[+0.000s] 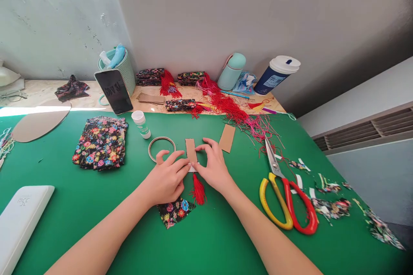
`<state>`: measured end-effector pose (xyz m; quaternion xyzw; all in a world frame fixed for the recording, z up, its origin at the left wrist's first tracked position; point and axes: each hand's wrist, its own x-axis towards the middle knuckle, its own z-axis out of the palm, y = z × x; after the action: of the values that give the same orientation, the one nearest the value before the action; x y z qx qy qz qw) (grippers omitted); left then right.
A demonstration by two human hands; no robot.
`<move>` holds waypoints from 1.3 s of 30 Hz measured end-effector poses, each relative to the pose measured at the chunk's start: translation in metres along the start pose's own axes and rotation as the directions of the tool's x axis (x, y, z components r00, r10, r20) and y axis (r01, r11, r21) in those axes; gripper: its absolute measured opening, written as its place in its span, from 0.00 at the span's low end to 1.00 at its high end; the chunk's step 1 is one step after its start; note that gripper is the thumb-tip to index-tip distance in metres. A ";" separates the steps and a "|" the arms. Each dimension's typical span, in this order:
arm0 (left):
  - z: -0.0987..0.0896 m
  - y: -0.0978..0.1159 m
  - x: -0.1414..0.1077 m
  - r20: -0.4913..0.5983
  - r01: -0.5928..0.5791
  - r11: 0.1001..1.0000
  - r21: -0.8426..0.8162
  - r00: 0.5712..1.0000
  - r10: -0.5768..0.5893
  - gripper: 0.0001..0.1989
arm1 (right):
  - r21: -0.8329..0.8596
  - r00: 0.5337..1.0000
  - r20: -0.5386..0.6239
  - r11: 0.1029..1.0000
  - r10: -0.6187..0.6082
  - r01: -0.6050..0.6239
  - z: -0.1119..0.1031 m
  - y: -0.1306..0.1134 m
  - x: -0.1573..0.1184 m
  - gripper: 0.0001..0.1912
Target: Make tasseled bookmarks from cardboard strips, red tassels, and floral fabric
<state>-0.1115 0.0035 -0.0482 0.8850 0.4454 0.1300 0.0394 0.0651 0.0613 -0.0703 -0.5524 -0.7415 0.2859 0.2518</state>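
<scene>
A small brown cardboard strip lies on the green mat between my hands. At its lower end is a white piece, perhaps tape, and a red tassel hangs down from there. My left hand has its fingertips closed together on that lower end. Thumb and index finger of my right hand grip the strip's right side. Below my left hand lies a black floral fabric piece, partly covered by it. A roll of tape rests flat just beyond my left fingers.
Large scissors with yellow and red handles lie at right, near fabric scraps. Another cardboard strip is behind my right hand. Floral fabric stack, glue stick and phone stand left. Red tassels line the back.
</scene>
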 end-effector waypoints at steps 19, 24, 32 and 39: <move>0.001 -0.002 0.000 0.009 -0.005 1.000 -0.012 1.000 0.005 0.21 | 0.126 0.999 0.044 0.992 -0.023 0.017 -0.006 0.005 -0.001 0.15; 0.001 -0.002 0.000 0.015 0.003 1.000 -0.020 1.000 -0.003 0.22 | 0.177 0.998 0.060 0.984 -0.018 0.007 -0.009 0.006 -0.002 0.17; 0.000 0.000 0.003 0.029 -0.002 1.000 -0.002 1.000 0.002 0.22 | 0.135 0.999 0.049 0.991 -0.015 0.009 -0.006 0.005 -0.001 0.16; -0.001 0.000 0.004 0.039 -0.018 1.000 0.013 0.999 0.017 0.23 | 0.126 0.999 0.044 0.992 -0.015 0.009 -0.004 0.007 -0.001 0.16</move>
<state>-0.1098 0.0071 -0.0463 0.8915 0.4375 0.1104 0.0411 0.0729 0.0627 -0.0722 -0.5243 -0.7308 0.3429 0.2710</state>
